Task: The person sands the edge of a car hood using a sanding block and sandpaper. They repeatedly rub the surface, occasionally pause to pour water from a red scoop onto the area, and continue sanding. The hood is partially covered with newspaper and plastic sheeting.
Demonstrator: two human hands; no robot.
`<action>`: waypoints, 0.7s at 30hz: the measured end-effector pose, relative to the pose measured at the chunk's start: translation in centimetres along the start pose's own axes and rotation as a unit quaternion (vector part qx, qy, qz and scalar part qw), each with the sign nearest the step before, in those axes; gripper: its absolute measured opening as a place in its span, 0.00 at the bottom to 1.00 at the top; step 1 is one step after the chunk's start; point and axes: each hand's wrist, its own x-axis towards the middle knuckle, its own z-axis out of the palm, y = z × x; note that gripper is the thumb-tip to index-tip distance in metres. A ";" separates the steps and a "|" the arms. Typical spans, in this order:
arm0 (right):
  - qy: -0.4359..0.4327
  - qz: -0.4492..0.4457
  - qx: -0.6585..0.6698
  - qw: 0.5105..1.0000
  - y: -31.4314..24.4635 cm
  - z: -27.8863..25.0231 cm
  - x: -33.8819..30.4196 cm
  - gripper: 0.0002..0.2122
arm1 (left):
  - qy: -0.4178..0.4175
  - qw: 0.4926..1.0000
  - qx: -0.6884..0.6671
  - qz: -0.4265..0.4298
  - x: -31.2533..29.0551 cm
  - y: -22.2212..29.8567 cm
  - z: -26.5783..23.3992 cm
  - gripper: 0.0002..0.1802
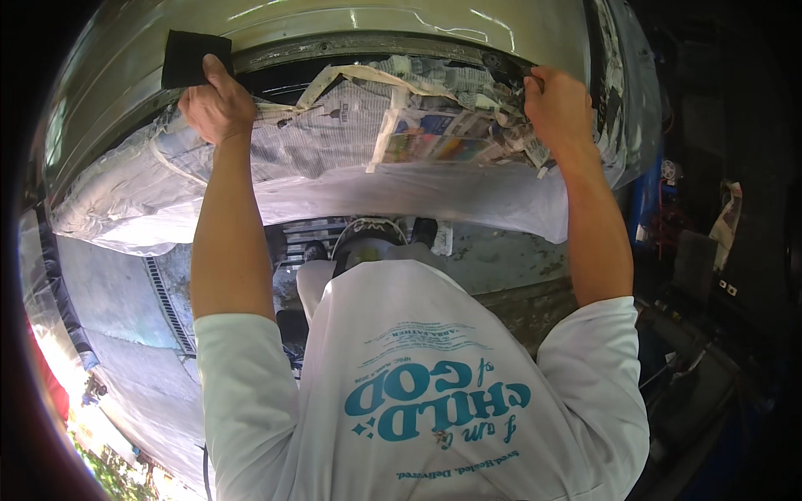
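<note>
1. Head view: a person's left hand grips a thin, flat, black near-square pad, thumb across its lower right corner, over a glossy greenish-gold curved panel.

2. The right hand curls at the opposite end of the dark narrow seam below the panel (what, if anything, its fingers pinch, one cannot tell).

3. Between the hands hang printed grey newspaper sheets edged with a crumpled cream tape strip; translucent whitish plastic sheeting drapes below.

4. Handling the pad well, in this judgement, calls for a light, even grip, its face kept flat to the curve and its corners clear of the loose tape and torn paper.

5. The pad projects up and left from the thumb, away from the wearer. Slightly wider than tall as seen, its weak long axis runs left to right, dipping a little rightward; whether it touches the panel is unclear.
</note>
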 end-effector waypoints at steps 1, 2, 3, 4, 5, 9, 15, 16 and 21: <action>-0.008 -0.002 -0.001 1.000 0.1 -0.1 0.2 0.12 | -0.009 1.000 0.022 -0.001 0.2 -0.4 -0.1 0.32; -0.015 -0.008 -0.006 1.000 0.1 -0.1 0.4 0.12 | -0.021 0.999 0.044 -0.004 0.3 -1.1 0.0 0.32; -0.021 -0.015 -0.012 1.000 0.0 -0.3 0.6 0.12 | -0.033 0.997 0.066 -0.008 0.2 -1.6 0.2 0.31; -0.028 -0.022 -0.017 0.999 0.0 -0.7 0.9 0.12 | -0.013 0.999 0.050 0.015 0.0 -1.7 0.4 0.31; -0.042 -0.021 -0.036 0.998 0.0 -0.8 1.7 0.12 | 0.011 0.999 0.035 0.038 -0.1 -1.6 0.8 0.31; -0.173 -0.124 -0.082 0.974 1.2 -2.4 8.3 0.11 | 0.041 0.984 0.166 0.053 -0.4 -3.1 1.6 0.30; -0.319 -0.170 -0.097 0.927 0.7 -4.3 13.1 0.10 | 0.029 0.994 0.074 0.077 0.7 -2.4 1.5 0.32; -0.279 -0.201 -0.066 0.937 1.6 -3.9 11.8 0.10 | 0.027 0.996 0.074 0.041 0.7 -1.8 1.0 0.33; -0.115 -0.064 0.010 0.991 1.1 -3.0 5.1 0.09 | 0.016 1.000 0.026 0.009 0.8 -0.6 0.5 0.34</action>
